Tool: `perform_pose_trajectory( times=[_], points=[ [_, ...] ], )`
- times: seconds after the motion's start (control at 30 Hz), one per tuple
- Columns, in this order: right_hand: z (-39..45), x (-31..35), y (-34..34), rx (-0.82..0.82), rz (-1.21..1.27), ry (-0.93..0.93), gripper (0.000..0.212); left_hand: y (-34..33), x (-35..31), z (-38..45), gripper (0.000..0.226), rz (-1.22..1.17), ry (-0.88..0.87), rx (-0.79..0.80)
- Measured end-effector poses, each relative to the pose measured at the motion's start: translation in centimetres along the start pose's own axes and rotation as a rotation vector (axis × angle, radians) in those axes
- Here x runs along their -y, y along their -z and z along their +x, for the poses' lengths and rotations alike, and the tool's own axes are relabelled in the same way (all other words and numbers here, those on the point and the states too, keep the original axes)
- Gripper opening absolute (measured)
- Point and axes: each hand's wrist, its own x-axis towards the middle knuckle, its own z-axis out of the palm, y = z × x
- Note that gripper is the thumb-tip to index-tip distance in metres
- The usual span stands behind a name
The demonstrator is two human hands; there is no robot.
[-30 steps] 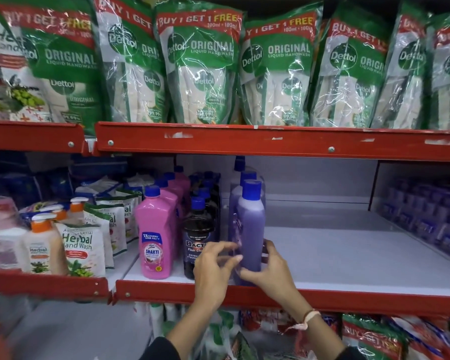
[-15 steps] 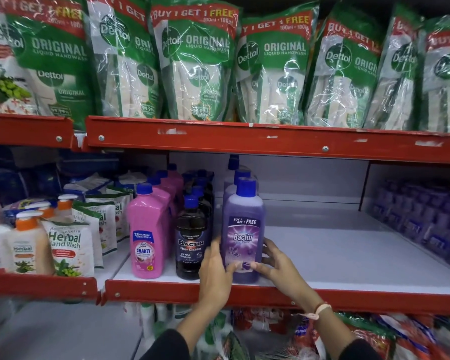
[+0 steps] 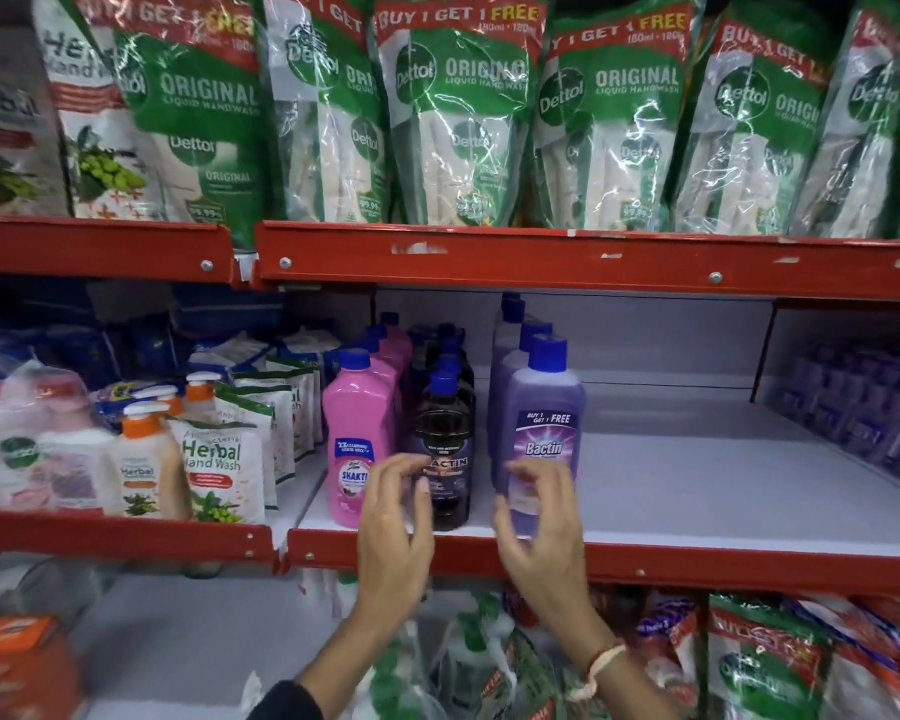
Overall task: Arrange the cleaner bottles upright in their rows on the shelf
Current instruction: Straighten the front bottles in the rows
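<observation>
Head view — what is on the shelf (image 3: 697, 491)?
— Three upright rows: pink Shakti bottles (image 3: 357, 439), dark Bactin bottles (image 3: 444, 444), purple Bactin bottles (image 3: 544, 428).

And the hands?
— Left hand (image 3: 393, 517) and right hand (image 3: 536, 517) are both spread, gripping nothing, just before the front bottles.

Handling?
— Likely full, weighty, with smooth, slippery plastic; grasp the body below the shoulder, not the cap.

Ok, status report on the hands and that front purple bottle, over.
Left hand open, empty. Right hand open, just off purple bottle. Bottle upright, label forward, fronting its row. Nothing in the way.
</observation>
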Motion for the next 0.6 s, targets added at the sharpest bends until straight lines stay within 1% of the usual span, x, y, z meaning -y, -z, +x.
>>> perform_pose_trajectory(
  times=[0.07, 0.13, 0.2, 0.27, 0.33, 0.4, 0.47, 0.6],
  points=[
    [0.3, 1.9, -2.1, 0.147, 0.106, -0.026, 0.033, 1.7, 0.9, 0.7, 0.027, -0.010, 0.055, -0.112],
    [0.4, 3.7, -4.9, 0.328, 0.209, -0.160, 0.045, 3.6, 1.9, 1.6, 0.040, -0.006, 0.147, -0.129],
    [0.5, 4.9, -7.7, 0.481, 0.193, -0.279, 0.067, 5.2, 3.1, 2.7, 0.061, 0.036, 0.254, -0.040],
    [0.5, 5.9, -10.0, 0.587, 0.118, -0.368, 0.089, 6.4, 3.9, 3.7, 0.074, 0.033, 0.382, 0.110],
    [0.7, 6.3, -11.3, 0.615, 0.109, -0.461, 0.107, 6.8, 4.6, 4.4, 0.076, -0.016, 0.455, 0.258],
    [1.1, 6.4, -12.2, 0.598, 0.088, -0.469, 0.110, 7.1, 5.0, 4.6, 0.072, -0.053, 0.428, 0.365],
    [1.1, 6.3, -12.4, 0.604, 0.076, -0.435, 0.110, 7.5, 5.4, 4.5, 0.068, -0.078, 0.395, 0.417],
    [0.5, 6.7, -11.2, 0.626, 0.029, -0.362, 0.105, 8.8, 5.1, 3.4, 0.058, -0.039, 0.379, 0.424]
  ],
)
